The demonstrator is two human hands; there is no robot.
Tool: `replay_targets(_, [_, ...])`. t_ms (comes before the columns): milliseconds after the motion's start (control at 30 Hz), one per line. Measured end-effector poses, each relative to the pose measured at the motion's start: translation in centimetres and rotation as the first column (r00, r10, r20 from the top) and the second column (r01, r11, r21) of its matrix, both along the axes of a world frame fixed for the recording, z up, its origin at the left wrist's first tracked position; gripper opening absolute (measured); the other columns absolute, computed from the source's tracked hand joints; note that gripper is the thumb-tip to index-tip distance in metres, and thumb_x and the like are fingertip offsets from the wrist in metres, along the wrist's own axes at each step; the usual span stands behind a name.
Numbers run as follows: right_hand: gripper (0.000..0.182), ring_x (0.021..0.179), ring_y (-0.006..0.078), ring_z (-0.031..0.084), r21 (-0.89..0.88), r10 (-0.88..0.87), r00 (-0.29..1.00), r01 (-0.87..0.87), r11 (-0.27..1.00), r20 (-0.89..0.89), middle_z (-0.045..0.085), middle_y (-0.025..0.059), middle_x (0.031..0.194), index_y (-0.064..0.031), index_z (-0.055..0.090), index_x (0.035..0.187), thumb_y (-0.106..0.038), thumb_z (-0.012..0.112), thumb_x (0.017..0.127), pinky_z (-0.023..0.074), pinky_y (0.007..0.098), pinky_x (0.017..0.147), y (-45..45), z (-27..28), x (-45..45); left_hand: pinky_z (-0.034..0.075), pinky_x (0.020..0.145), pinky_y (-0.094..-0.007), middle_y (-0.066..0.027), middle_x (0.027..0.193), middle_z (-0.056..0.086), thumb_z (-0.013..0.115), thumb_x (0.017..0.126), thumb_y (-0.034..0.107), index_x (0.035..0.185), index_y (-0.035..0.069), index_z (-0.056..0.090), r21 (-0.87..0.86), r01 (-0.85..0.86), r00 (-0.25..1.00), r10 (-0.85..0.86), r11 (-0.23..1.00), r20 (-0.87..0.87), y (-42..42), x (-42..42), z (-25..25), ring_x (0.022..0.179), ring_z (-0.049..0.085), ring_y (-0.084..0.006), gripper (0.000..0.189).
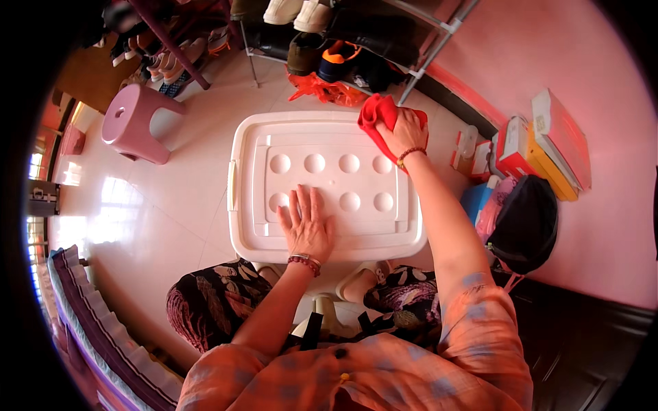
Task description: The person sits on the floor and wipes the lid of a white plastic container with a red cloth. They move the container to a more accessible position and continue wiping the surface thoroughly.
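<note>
Before me stands a white plastic storage box, seen from above with its lid [331, 182] on. Rows of round dimples mark the lid, and a latch handle [233, 186] shows at its left side. My left hand [308, 226] lies flat on the lid's near part, fingers spread, holding nothing. At the lid's far right corner, my right hand [406, 134] grips a red cloth [378, 115]. The cloth is bunched on top, and part of it hangs over the lid's right edge.
A pink plastic stool [126, 120] stands at the left on the tiled floor. Behind the box is a metal shoe rack [419, 72] with several shoes and a red plastic bag [329, 91]. Boxes [558, 141] and a black bag [527, 223] line the right wall. A bed edge [103, 318] lies lower left.
</note>
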State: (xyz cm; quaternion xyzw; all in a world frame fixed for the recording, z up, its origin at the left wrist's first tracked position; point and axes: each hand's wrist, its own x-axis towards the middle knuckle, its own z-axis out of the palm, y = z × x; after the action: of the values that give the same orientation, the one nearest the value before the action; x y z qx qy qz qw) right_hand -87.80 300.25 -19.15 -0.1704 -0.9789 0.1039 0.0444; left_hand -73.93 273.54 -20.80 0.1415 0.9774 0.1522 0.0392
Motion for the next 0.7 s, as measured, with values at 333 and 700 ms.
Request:
replay_targets(333, [0.076,0.112,0.0325,0.058,-0.264,0.247,0.898,-0.155,0.952,0.364,0.062,0.0183,0.118,-0.0074,0.067,0.112,-0.068,0.038,0.077,0.0447,0.0409,0.093,-9.0,2.0,-10.6,0.002,0.111,-0.0583,-0.0198,0.154,0.014,0.053,0.085,0.031,0.148,0.006,0.021,0.090,-0.007,0.997,0.001,0.996,0.074,0.2,-0.2,0.6,0.143,0.011,-0.0368,0.075])
replay_targets(700, [0.066,0.105,0.0301,0.062,-0.352,0.494,0.862,-0.430,0.831,0.113,0.066,0.0137,0.110,-0.0115,0.059,0.121,-0.061,0.050,0.078,0.0450,0.0400,0.091,-23.6,1.2,-13.4,0.001,0.111,-0.0579,-0.0194,0.154,0.016,0.053,0.084,0.033,0.147,0.006,0.024,0.084,0.007,0.996,-0.014,0.996,0.083,0.2,-0.3,0.5,0.143,0.013,-0.0354,0.074])
